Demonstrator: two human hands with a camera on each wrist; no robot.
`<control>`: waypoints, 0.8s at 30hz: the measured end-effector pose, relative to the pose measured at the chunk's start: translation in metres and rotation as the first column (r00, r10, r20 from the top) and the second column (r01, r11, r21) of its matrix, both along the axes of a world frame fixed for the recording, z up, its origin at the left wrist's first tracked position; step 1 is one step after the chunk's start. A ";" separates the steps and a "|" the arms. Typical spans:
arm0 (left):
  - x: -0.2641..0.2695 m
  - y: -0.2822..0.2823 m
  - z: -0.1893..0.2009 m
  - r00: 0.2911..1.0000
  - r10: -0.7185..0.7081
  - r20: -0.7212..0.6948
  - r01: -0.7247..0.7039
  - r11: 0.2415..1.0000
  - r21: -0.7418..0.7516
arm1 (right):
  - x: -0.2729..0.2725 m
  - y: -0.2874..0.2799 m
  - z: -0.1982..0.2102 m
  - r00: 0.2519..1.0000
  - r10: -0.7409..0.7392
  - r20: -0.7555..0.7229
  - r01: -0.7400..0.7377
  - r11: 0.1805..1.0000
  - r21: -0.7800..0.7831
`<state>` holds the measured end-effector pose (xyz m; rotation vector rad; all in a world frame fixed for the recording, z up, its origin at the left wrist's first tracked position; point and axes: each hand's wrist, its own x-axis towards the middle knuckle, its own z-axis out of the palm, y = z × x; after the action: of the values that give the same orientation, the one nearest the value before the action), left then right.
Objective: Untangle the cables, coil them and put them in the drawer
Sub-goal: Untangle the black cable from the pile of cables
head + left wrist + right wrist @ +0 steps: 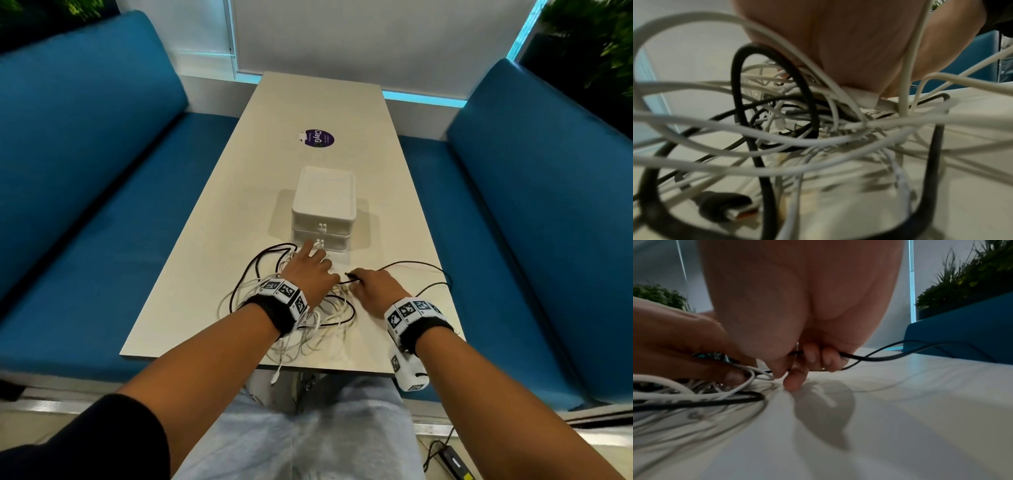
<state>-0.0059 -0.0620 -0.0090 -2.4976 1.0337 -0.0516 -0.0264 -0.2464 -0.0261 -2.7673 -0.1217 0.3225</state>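
Cables (291, 318) overhang table (383, 212) edge; left hand (308, 274) presses flat; right hand (375, 289) pinches black cable (428, 270).

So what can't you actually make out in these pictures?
- How many cables the tangle holds: loops overlap in the head view and blur in the left wrist view.
- What the left hand holds: its back covers the fingers from above; its own palm blocks the wrist view.
- Inside the white drawer box: both drawers are closed.
- The black cable in the right hand: its far end is blurred.
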 end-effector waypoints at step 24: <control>0.006 0.006 -0.004 0.990 0.138 -0.036 -0.143 0.975 -0.169 | 0.008 -0.033 0.015 0.981 -0.158 -0.112 0.161 0.987 0.017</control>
<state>-0.0002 -0.0558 -0.0134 -2.7264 0.8925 -0.0707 -0.0187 -0.2793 -0.0108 -2.7047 0.1224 0.4274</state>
